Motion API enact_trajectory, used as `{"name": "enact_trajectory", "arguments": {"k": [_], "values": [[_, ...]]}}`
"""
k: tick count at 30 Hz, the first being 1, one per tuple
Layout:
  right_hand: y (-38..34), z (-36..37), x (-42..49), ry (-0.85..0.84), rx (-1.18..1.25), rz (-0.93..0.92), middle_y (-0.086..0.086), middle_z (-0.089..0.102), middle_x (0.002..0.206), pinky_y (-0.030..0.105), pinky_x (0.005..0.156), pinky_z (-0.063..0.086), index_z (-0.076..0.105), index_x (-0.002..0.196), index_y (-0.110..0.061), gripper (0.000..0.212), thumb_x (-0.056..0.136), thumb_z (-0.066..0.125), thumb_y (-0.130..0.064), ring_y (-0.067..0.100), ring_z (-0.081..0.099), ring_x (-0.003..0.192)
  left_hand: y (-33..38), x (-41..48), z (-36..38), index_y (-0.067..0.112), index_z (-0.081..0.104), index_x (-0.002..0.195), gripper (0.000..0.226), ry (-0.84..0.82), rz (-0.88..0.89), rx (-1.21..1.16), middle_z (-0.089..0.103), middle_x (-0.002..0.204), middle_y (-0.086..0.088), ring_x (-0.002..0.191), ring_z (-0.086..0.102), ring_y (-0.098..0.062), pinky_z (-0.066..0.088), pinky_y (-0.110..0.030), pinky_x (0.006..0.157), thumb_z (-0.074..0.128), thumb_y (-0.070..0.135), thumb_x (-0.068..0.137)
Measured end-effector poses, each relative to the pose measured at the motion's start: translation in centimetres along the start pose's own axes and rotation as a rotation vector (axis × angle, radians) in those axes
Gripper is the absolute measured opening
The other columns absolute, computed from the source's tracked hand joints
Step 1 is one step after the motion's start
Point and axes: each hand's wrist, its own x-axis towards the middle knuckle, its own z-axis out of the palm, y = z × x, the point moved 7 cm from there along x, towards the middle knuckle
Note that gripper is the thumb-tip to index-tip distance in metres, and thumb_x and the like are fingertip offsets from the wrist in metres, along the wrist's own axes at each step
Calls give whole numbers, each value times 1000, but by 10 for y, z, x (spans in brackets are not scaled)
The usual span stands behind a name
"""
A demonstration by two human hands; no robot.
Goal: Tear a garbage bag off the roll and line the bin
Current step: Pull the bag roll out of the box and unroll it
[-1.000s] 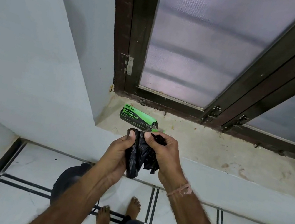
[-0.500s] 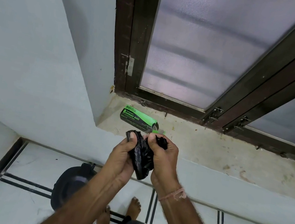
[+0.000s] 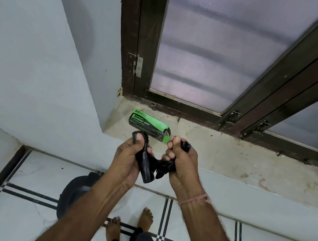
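Note:
I hold a black garbage bag roll [image 3: 147, 166] in front of the window ledge. My left hand [image 3: 129, 157] grips the rolled part, thumb on its top end. My right hand [image 3: 182, 162] clutches a bunched black bag [image 3: 167, 167] that still stretches across to the roll. A green garbage bag box [image 3: 149, 124] lies open on the ledge just behind my hands. The dark round bin [image 3: 74, 192] stands on the floor at lower left, partly hidden by my left forearm.
The stained stone ledge [image 3: 231, 159] runs below a dark-framed frosted window [image 3: 219, 46]. A grey wall [image 3: 27, 56] closes the left side. White floor tiles with black lines [image 3: 33, 215] lie below, with my bare feet [image 3: 130, 223] on them.
My hands have drawn apart, the right one to the right, stretching the bunched bag away from the roll. Before, both hands were pressed together on it.

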Motion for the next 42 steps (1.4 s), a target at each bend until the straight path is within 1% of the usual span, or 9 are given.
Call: {"name": "enact_trajectory", "arguments": {"k": [10,18,20,24,27,30,34,38,42], "values": [[-9,-4,-2,-93,-434,-158,0,57,65,20,46,27,60,97,5,16,105,56,-8,7,31,46,5,6,4,6,66,88,18,-39,75,181,57,69,-3,56,50,-11,48,-24,54,63,23,95],[-17,-10,-3,-26,-880,-353,-7,63,63,34,72,50,65,75,-9,20,95,66,-9,11,56,63,3,7,10,7,66,79,26,-57,157,418,54,63,-4,54,45,-13,43,-28,54,58,15,103],[-19,-7,-6,-20,-983,-405,-7,63,62,27,69,51,67,80,-7,14,95,67,-7,6,56,62,1,7,12,7,66,81,25,-60,151,475,53,63,-4,52,44,-12,48,-33,56,58,15,103],[-23,-14,-2,-3,-1085,-481,-13,60,61,34,58,55,67,85,-9,12,92,68,1,3,54,59,-1,7,14,5,67,85,22,-92,212,624,53,61,-3,51,40,-13,40,-29,53,57,10,104],[-20,-5,-9,-52,-1184,-541,-17,58,62,19,58,45,67,85,-11,20,87,66,9,-3,58,61,-5,8,20,9,68,84,22,-122,248,748,51,58,-3,52,40,-14,39,-29,54,57,10,103],[-37,-23,-8,30,-1347,-628,-6,68,68,29,58,50,67,86,-15,27,82,67,12,8,64,65,13,9,-1,17,72,87,18,14,301,885,59,62,3,55,51,-13,49,-30,48,61,15,100],[-69,-81,9,213,-1091,-489,-8,66,64,28,64,48,67,75,-20,33,87,62,11,2,59,61,39,14,-33,9,68,91,22,165,316,766,52,68,-8,51,48,-16,55,-33,48,60,26,102],[-32,-49,5,-11,-800,-271,-3,64,71,25,65,43,67,89,-6,16,102,62,-15,-2,51,57,17,17,-2,5,63,88,29,53,249,647,53,61,-5,51,48,-13,48,-26,50,55,27,106],[-23,-40,-3,-169,-758,-100,8,72,95,12,61,38,68,118,-9,30,101,62,-34,-9,53,58,3,24,8,6,59,96,15,6,121,363,65,75,-8,68,62,-18,58,-30,65,51,14,107]]}}
